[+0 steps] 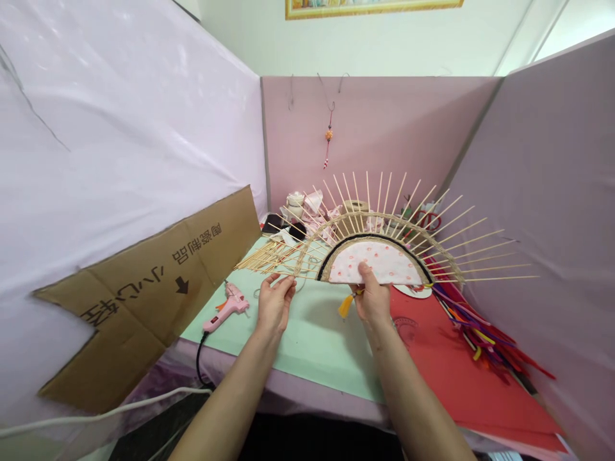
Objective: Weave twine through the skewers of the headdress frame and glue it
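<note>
A half-round woven fan [372,262] is held up above the table, with thin sticks fanning outward from it. Its white fabric centre carries small reddish dots, and a black band and a twine ring run around the arc. My right hand [373,298] grips the flat lower edge, thumb on the fabric, other fingers hidden behind. At the left end of the twine ring, my left hand [276,298] pinches the twine [296,266] near the lowest sticks. A yellow tassel [344,305] hangs beside my right hand.
A pink glue gun [228,307] lies left on the green mat [317,346]. Loose sticks [269,255] are behind my left hand. Red sheets [446,378] and colourful pipe cleaners [485,333] lie right. Cardboard [158,288] leans on the left wall.
</note>
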Motion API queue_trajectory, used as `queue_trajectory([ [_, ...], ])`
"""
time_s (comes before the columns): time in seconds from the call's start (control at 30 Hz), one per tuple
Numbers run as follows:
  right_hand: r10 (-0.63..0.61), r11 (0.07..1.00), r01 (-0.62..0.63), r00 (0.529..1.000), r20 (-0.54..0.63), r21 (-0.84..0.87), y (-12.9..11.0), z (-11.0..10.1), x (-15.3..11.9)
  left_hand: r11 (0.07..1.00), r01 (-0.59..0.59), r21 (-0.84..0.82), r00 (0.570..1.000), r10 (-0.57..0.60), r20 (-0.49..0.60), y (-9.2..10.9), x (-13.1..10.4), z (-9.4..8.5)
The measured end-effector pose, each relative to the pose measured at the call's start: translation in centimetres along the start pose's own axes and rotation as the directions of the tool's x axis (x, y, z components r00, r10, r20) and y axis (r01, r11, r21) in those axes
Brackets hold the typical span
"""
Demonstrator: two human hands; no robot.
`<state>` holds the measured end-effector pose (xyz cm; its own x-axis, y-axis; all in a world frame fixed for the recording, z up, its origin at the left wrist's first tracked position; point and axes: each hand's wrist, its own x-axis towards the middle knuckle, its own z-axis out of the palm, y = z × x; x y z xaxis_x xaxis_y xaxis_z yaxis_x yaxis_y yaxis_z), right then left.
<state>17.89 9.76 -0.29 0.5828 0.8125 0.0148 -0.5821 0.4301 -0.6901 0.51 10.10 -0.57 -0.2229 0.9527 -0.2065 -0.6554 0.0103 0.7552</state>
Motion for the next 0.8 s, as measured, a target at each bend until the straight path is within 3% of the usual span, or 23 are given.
queue_trajectory([
  [0.3,-0.052,0.995,0.053,0.999,0.014,-0.085,0.2,0.2,-0.7,1.000,0.028,-0.013,0.998,-0.029,-0.054,0.0,0.6,0.1],
  [0.8,-0.170,0.964,0.188,0.979,0.108,-0.188,1.5,-0.8,-0.9,0.999,0.053,-0.004,0.998,-0.053,-0.035,-1.0,2.2,-0.7],
])
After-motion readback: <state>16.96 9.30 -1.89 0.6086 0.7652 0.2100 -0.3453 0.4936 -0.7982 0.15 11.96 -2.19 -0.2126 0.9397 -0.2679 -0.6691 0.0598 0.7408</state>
